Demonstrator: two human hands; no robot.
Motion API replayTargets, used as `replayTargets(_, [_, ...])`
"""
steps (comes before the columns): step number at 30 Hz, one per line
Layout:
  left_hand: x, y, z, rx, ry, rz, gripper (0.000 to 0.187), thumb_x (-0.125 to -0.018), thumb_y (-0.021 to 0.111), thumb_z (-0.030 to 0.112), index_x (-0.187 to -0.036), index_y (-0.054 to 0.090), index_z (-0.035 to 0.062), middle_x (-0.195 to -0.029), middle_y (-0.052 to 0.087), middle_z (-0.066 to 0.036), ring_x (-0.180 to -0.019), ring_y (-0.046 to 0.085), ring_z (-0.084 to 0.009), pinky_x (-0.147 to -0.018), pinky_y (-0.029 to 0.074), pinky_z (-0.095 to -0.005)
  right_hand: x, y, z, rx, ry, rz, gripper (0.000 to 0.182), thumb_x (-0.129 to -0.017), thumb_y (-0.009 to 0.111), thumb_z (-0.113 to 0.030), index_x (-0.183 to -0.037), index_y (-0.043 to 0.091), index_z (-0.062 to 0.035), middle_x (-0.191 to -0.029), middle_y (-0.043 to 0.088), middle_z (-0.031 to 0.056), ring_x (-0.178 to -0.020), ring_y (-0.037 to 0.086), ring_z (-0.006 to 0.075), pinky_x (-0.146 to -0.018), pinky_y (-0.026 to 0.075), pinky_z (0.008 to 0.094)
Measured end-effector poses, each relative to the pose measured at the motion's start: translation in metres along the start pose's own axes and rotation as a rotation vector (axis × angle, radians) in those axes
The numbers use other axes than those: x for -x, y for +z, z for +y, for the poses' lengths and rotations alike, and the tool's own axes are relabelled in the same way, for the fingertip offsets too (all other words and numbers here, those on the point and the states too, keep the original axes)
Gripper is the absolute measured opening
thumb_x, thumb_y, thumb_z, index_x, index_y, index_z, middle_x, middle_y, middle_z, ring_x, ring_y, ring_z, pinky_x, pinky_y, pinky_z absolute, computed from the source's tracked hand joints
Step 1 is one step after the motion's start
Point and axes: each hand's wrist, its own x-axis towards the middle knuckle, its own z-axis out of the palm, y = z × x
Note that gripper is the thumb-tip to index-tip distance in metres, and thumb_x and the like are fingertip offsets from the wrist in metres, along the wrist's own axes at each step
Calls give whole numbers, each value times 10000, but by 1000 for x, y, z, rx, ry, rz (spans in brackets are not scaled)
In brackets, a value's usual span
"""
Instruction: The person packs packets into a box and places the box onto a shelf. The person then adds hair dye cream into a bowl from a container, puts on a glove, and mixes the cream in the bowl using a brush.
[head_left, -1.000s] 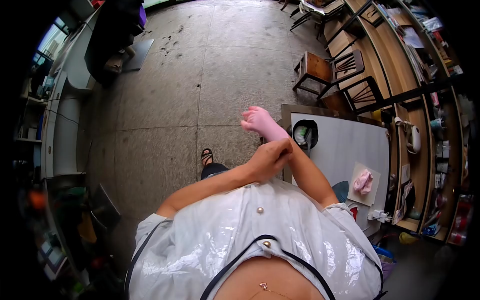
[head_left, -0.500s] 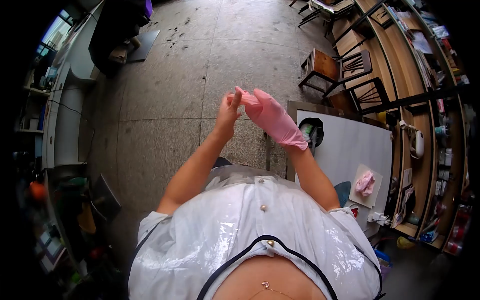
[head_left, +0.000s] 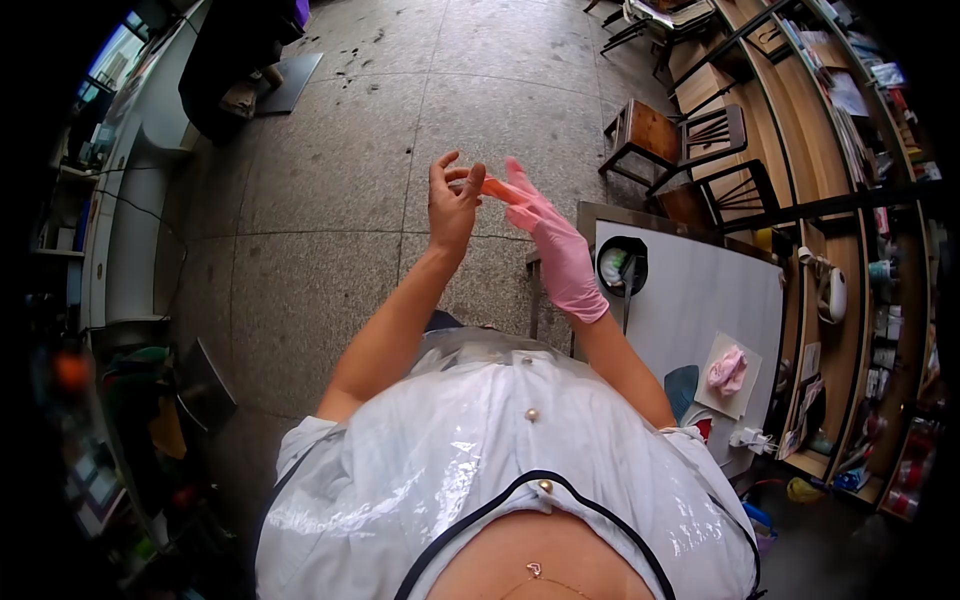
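Note:
A pink rubber-like glove (head_left: 568, 262) covers my right hand (head_left: 545, 225) down to the wrist, with its fingers stretched out and apart. My left hand (head_left: 453, 205) is bare, its fingers bent toward the thumb. Between the two hands runs an orange-pink finger part of the glove, pinched at its tip by my left hand. Both hands are held up above the floor, in front of my white shirt under a clear, shiny apron (head_left: 460, 440).
At the right stands a white-topped table (head_left: 690, 270) with a black container (head_left: 622, 265) and a crumpled pink glove-like bundle (head_left: 727, 370) on a pale sheet. Wooden chairs (head_left: 645, 135) and loaded shelves (head_left: 840, 350) line the right side. A dark panel (head_left: 205, 385) leans at the left.
My left hand has shifted slightly up and its fingers have loosened somewhat. My gloved right hand has turned and its fingers have spread, with the glove finger pulled out between the hands.

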Motion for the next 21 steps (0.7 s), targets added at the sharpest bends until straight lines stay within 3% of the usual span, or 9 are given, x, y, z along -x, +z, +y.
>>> replayTargets(2, [16, -3, 1, -59, -4, 51, 269, -870, 612, 250, -989, 510, 32, -757, 542, -14, -614, 496, -78, -582, 442, -227, 0, 3, -1, 164, -73, 123, 463, -916, 500, -214, -1329, 383, -41, -1270, 459, 90, -1165, 434, 145, -982, 349, 265])
replayTargets(4, [42, -11, -8, -118, -42, -294, 358, -861, 617, 276, -1069, 462, 30, -882, 548, -50, -697, 536, -96, -634, 464, -237, 0, 7, 1, 160, -85, 220, 434, -917, 501, -219, -1309, 417, -54, -1259, 470, 85, -1145, 447, 143, -966, 359, 256])
replayTargets(7, [83, -8, -21, -263, -123, -523, 458, -801, 688, 277, -1100, 442, 31, -889, 541, -53, -717, 555, -124, -672, 478, -257, -2, 7, 5, -32, -130, 267, 358, -917, 498, -227, -1224, 501, -42, -1179, 530, 85, -1083, 486, 146, -921, 387, 252])
replayTargets(10, [107, 4, -6, -237, 67, -661, 503, -731, 753, 253, -1074, 462, 28, -902, 536, -68, -782, 569, -157, -712, 486, -285, -10, -4, 6, 419, 44, 273, 315, -912, 489, -206, -1151, 528, -5, -1094, 560, 103, -1042, 512, 157, -889, 398, 252])
replayTargets(12, [107, 8, -2, -342, 312, -656, 551, -668, 794, 224, -1073, 471, 37, -944, 526, -90, -851, 570, -199, -763, 480, -305, -13, -10, 11, -111, 16, 170, 326, -910, 463, -216, -1134, 531, 11, -1074, 586, 115, -882, 550, 155, -858, 405, 258])
replayTargets(15, [110, 10, 8, -502, 472, -632, 488, -661, 783, 172, -1037, 503, 39, -988, 512, -99, -899, 555, -243, -789, 468, -325, -20, -14, 15, -465, -5, 156, 351, -904, 451, -235, -1120, 542, 26, -1111, 584, 126, -879, 554, 156, -863, 396, 247])
replayTargets(17, [109, 12, 5, -484, 517, -620, 415, -682, 754, 135, -1009, 516, 39, -971, 519, -99, -896, 549, -259, -782, 463, -337, -26, -24, 19, -341, 60, 134, 337, -882, 490, -164, -1150, 532, 35, -1151, 568, 150, -1001, 545, 161, -879, 391, 242])
replayTargets(19, [106, 14, 5, -464, 561, -612, 344, -703, 724, 98, -981, 530, 38, -953, 525, -98, -894, 544, -274, -774, 458, -349, -26, -21, 32, 414, -390, 326, 263, -901, 477, -57, -1146, 533, 20, -1225, 527, 128, -1115, 490, 171, -894, 437, 307])
replayTargets(21, [103, 17, 7, -526, 684, -574, 190, -756, 642, 31, -917, 540, 35, -935, 540, -97, -880, 541, -269, -722, 453, -353, -17, -17, 25, 395, -315, 307, 282, -892, 482, -20, -1170, 517, 14, -1244, 513, 116, -1107, 482, 159, -895, 434, 302])
